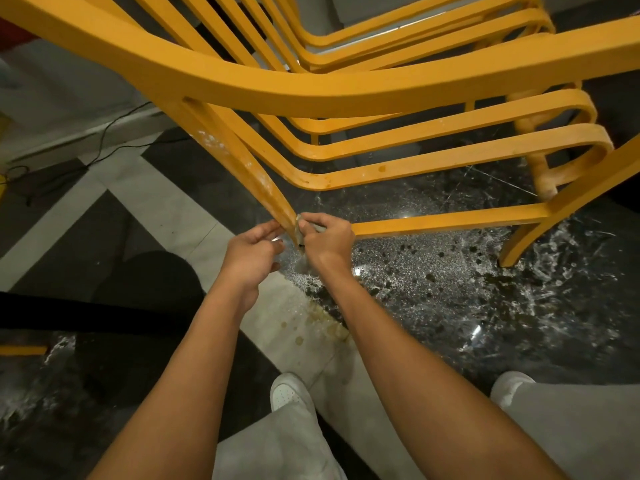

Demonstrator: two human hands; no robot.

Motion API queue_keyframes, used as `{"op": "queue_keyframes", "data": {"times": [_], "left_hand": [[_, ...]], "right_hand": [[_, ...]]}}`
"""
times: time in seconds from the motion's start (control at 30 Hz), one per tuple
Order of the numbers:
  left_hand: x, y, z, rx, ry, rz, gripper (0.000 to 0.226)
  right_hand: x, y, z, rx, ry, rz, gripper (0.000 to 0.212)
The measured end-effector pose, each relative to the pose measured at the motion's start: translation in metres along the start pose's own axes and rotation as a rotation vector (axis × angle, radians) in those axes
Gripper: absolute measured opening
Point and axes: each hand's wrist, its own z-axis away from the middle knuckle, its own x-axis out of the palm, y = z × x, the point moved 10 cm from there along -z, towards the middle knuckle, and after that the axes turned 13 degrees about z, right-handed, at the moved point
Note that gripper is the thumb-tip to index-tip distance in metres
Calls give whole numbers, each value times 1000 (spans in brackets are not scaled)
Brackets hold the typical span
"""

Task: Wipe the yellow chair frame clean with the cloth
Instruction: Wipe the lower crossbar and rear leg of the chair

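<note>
Both my arms reach down to the yellow chair frame [277, 199]. My right hand [325, 239] pinches the cloth [298, 227] (mostly hidden) against its leg; my left hand [252, 252], fingers curled, empty, sits just beside.

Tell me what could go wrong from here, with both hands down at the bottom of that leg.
1. The floor beside the white shoes looks wet and speckled; a foot could slip.
2. The cloth is only a small wad in the right hand, so white residue higher up the yellow chair leg may get missed.
3. The left hand may get pinched against the leg.
</note>
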Motion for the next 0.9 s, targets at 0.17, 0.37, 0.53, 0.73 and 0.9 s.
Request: {"op": "queue_keyframes", "data": {"times": [0.17,0.37,0.53,0.73,0.9], "left_hand": [[-2,3,2,7,17,-11,43],[-2,7,6,12,22,-24,46],[0,10,8,10,-17,-37,47],[2,13,11,16,-11,-26,47],[1,13,11,3,-3,-19,45]], "right_hand": [[1,2,-5,37,17,-19,11],[3,5,1,38,16,-40,14],[-2,-9,3,-22,59,-88,9],[4,8,0,78,35,-74,10],[1,-12,13,-59,63,-103,10]]}}
